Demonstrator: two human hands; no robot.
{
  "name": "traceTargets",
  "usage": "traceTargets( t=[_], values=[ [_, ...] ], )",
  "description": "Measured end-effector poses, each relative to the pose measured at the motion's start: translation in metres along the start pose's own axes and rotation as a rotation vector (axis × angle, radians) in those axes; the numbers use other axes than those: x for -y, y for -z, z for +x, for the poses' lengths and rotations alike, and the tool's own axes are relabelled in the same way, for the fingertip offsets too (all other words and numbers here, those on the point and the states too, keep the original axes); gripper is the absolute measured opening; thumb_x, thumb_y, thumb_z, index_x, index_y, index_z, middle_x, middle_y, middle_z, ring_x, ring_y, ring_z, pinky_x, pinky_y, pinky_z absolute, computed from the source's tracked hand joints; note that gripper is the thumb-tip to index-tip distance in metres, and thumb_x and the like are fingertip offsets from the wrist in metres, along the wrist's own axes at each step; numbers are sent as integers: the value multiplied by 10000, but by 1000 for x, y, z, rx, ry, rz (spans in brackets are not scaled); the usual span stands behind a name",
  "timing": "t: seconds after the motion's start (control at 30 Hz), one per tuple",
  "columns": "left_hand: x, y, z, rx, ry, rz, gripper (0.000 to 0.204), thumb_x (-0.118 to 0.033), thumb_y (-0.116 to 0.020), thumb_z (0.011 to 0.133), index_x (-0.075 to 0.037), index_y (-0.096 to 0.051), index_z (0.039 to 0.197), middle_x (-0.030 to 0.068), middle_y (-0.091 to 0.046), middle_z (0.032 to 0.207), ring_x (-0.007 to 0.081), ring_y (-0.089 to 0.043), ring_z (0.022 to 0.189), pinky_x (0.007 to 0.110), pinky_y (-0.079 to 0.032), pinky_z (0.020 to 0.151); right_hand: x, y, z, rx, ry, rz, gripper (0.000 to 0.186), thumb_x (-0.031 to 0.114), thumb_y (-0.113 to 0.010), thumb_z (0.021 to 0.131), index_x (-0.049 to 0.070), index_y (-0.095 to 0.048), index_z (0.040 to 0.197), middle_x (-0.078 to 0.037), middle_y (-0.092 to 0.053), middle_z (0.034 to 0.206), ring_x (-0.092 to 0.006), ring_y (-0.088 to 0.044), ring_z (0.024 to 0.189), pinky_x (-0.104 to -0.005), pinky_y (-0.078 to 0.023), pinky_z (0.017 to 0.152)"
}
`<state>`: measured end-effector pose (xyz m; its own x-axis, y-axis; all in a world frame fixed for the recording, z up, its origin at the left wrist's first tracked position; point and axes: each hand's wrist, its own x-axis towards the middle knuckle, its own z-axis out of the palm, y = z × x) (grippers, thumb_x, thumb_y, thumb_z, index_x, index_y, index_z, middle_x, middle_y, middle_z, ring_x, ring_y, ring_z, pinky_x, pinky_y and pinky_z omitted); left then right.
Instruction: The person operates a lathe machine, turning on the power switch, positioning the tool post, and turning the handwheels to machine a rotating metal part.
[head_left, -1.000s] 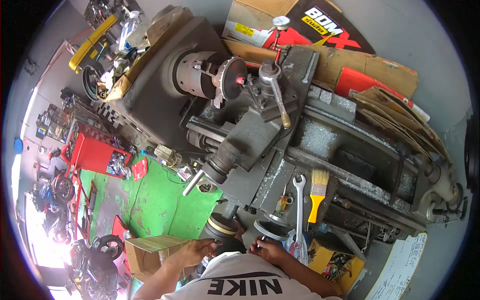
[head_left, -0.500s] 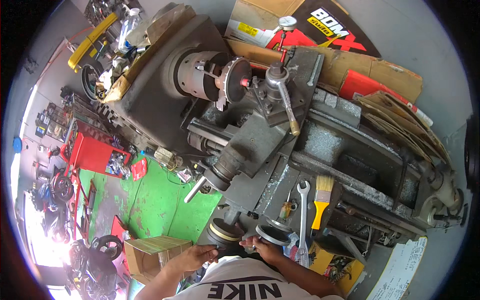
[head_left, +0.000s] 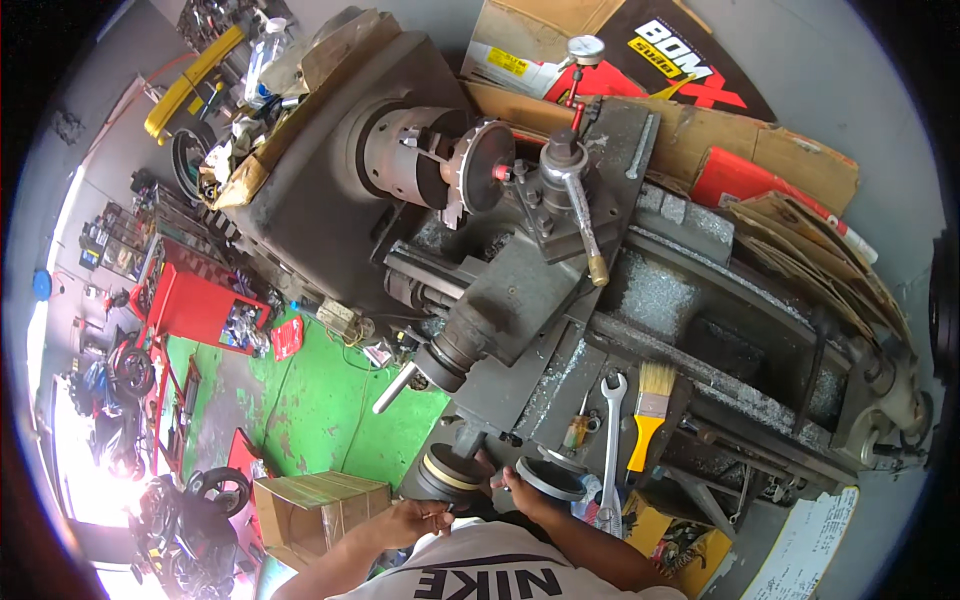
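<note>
A metal lathe fills the middle of the view, with a toothed round workpiece held in its chuck. My left hand is closed at the lower edge of a dark handwheel with a brass-coloured band. Its fingertips pinch there, with the grip partly hidden. My right hand is closed beside a second, grey-rimmed handwheel, fingers pointing toward the first. What lies between those fingers is hidden. Ahead, the tool post carries a lever with a brass-coloured end.
Right of my right hand lie a wrench, a yellow-handled brush and a screwdriver. A dial gauge stands behind the tool post. Metal chips cover the bed. Cardboard lines the back; a cardboard box sits on the green floor.
The view has shifted slightly, so the lathe appears a little lower and farther right. Both hands remain at the handwheels with little visible movement.
</note>
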<state>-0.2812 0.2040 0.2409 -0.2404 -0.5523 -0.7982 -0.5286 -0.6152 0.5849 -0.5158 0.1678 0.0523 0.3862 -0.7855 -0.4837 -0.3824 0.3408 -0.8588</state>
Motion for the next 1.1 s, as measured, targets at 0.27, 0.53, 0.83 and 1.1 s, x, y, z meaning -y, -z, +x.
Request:
traceTargets(
  t=[0.27, 0.53, 0.83, 1.1],
  values=[
    [13, -11, 7, -20, -44, -111, 363, -417, -596, 1051, -88, -725, 971, -14, -656, 812, 142, -521, 727, 293, -450, 727, -35, 8, -2, 23, -31, -251, 313, 296, -440, 1095, 53, -624, 1168, -70, -721, 1122, -206, -657, 1086, -302, -429, 901],
    [62, -41, 51, -260, -60, 73, 332, -370, -674, 1008, -61, -706, 1125, 16, -717, 930, 130, -582, 815, 260, -471, 766, -112, 85, -25, 123, -114, -180, 301, 291, -468, 1075, 55, -604, 1203, -79, -695, 1165, -218, -634, 1120, -316, -412, 932],
    [61, -5, 41, -34, -325, -870, 725, -334, -778, 886, -25, -486, 1473, 155, -600, 1407, 307, -542, 1312, 405, -356, 1141, -132, 101, -15, 159, -44, -53, 309, 285, -500, 1052, 57, -583, 1243, -89, -666, 1212, -232, -609, 1158, -332, -392, 967],
    [85, -13, 67, 77, -296, -1191, 865, -422, -803, 817, -28, -454, 1504, 172, -558, 1472, 342, -501, 1376, 454, -307, 1197, -138, 94, -13, 226, -21, 7, 334, 280, -528, 1032, 58, -563, 1279, -98, -641, 1255, -244, -586, 1192, -346, -375, 998]
  ],
)
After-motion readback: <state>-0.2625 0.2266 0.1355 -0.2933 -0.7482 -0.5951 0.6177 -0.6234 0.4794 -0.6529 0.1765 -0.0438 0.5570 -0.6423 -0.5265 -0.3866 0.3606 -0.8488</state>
